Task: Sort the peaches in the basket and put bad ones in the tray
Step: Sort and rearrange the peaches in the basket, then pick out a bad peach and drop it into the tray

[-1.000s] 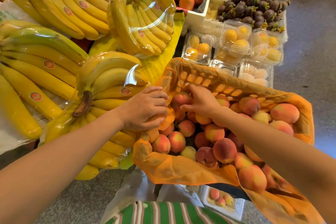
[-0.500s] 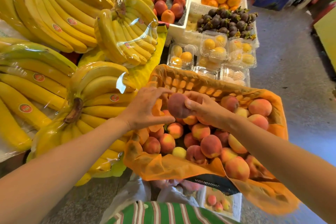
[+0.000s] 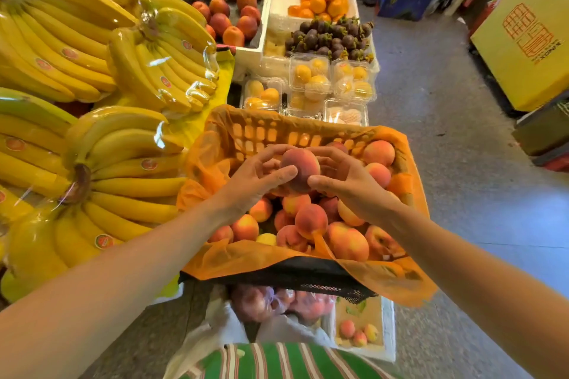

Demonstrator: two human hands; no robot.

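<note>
Holding one peach (image 3: 300,168) above the basket (image 3: 264,132), both hands, orientation unclear

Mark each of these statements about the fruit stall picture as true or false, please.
1. Both hands hold one peach above the basket. True: the left hand and the right hand grip it from either side.
2. The basket is empty. False: many peaches lie in it.
3. Bananas lie to the left of the basket. True.
4. The tray below the basket holds no fruit. False: a few peaches lie in it.
5. The basket has a blue liner. False: the liner is orange.
</note>
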